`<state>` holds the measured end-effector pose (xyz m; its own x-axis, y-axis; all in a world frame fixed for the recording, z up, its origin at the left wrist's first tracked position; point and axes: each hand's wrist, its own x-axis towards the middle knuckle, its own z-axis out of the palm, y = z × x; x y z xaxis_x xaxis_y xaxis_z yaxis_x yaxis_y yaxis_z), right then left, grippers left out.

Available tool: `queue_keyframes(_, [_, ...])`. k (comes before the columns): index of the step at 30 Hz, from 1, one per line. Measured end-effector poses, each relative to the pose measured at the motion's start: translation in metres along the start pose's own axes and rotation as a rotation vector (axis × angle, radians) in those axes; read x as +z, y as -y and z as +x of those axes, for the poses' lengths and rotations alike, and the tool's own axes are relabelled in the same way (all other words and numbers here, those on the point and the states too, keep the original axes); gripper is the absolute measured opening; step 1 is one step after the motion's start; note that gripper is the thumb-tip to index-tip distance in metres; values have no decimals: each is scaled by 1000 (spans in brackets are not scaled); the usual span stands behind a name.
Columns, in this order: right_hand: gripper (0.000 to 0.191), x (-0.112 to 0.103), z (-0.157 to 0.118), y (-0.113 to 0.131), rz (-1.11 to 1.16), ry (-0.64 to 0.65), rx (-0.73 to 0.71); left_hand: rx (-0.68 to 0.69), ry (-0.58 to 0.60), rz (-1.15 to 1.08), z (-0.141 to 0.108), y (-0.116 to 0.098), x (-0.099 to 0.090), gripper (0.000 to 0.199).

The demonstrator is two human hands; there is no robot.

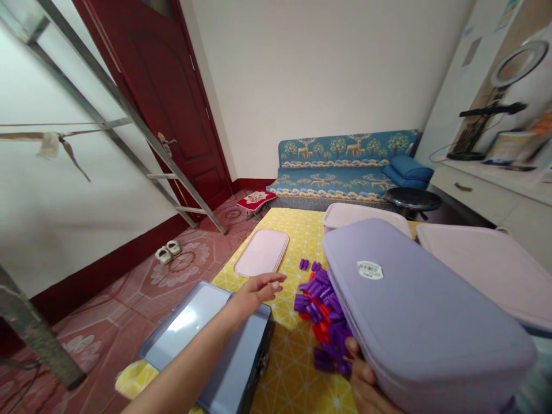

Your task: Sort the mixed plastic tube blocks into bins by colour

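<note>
My left hand [264, 287] hovers above the table with fingers stretched out and nothing in it. It is over the far right edge of a shallow blue-grey tray or open lid [228, 368]. My right hand [368, 382] grips the near left edge of a lavender storage box [414, 299], which has a lid with a white label [370, 269] and sits tilted. Most of the fingers are hidden under the box. Beside the box lies a heap of small purple plastic pieces [321, 293] mixed with red ones [321, 332]; the box hides part of the heap.
On the yellow patterned tablecloth [297, 236] lies a pale pink lid [263, 253]. Two pink-lidded boxes stand behind and right, one at the back [366, 215], another at the right [483, 259]. A metal ladder [129, 109] leans at the left. A blue sofa [340, 167] and black stool [413, 198] are beyond.
</note>
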<state>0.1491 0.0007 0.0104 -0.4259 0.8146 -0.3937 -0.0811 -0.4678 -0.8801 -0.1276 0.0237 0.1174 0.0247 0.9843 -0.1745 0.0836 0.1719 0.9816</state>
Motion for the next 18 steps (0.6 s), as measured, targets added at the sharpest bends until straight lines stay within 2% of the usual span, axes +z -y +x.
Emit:
queue_keyframes(4, [69,-11,-7,-1,92,112,153,122,-200,195,-37,8,-24,41])
queue_keyframes(6, [61,-14,-12,1,215,137,130,121,-273,267,-56,16,-30,39])
queue_keyframes(9, [43,-9,-24,9,506,144,35,103,-316,317,-79,30,-32,37])
queue_keyframes(11, [34,-2,-30,17,670,165,24,103,-326,324,-90,40,-28,34])
queue_keyframes(14, [27,9,-32,28,774,206,40,120,-341,325,-100,49,-16,31])
queue_keyframes(18, [18,17,-24,35,833,371,12,192,-256,257,-105,47,14,31])
